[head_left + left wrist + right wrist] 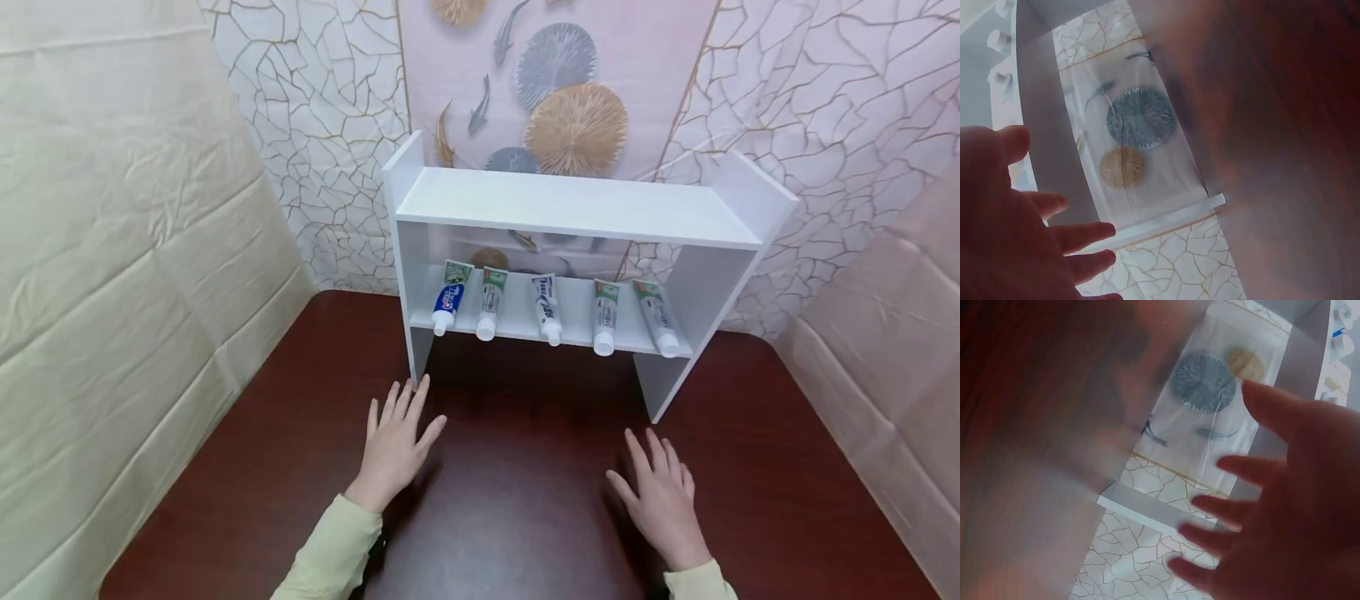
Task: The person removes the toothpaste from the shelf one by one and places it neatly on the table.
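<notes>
Several toothpaste tubes lie in a row on the lower shelf of a white shelf unit point(577, 204), caps toward me. Leftmost is a blue and green tube point(450, 297); a green and white tube point(491, 302) lies beside it. A blue and white tube point(547, 308) is in the middle, with a green-topped tube point(605, 315) and a slanted tube point(656, 317) to its right. My left hand point(393, 450), fingers spread, holds nothing near the unit's left foot. In front of the right foot is my right hand point(662, 500), fingers extended and holding nothing.
The unit stands on a dark red-brown table point(495, 517). Behind it hangs a patterned cloth point(330, 125) with a pink panel. Pale cloth walls point(135, 233) rise at the left and right sides of the table.
</notes>
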`<state>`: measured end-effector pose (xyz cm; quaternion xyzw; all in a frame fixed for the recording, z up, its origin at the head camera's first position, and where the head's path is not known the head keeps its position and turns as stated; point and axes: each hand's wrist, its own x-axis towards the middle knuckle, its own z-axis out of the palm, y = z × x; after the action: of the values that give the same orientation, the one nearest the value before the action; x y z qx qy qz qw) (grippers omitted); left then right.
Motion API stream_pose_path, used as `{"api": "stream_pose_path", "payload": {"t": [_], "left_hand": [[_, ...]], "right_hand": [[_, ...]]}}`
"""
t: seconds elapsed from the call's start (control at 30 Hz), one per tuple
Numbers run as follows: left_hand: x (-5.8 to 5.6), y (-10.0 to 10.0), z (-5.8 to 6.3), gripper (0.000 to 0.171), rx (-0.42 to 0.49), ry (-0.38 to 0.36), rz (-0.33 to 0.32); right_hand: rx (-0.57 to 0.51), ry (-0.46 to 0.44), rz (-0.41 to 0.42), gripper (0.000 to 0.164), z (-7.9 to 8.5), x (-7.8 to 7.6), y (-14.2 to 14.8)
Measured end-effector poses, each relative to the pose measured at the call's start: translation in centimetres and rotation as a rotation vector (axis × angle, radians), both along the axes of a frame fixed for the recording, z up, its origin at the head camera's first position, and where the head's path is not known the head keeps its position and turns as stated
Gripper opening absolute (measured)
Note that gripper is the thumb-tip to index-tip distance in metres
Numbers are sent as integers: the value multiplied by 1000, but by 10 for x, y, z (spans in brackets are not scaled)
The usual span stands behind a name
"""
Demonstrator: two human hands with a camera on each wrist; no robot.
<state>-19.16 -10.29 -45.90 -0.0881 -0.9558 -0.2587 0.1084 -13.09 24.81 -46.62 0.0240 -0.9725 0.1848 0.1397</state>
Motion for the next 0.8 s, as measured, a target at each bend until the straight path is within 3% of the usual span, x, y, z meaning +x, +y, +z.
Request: {"api": "stream_pose_path", "payload": {"t": [0.2,0.57,0.8], "left_hand": [[-15,-4,9,75,143,33,18],[-48,-17,28,70,383,-58,135],[-72,-19,40,71,519,4,140]], "right_hand": [[-48,-1,55,49,5,1,-6],[-69,-151,117,35,14,-1,-20],[-55,-108,166,28,21,-6,-36]]}}
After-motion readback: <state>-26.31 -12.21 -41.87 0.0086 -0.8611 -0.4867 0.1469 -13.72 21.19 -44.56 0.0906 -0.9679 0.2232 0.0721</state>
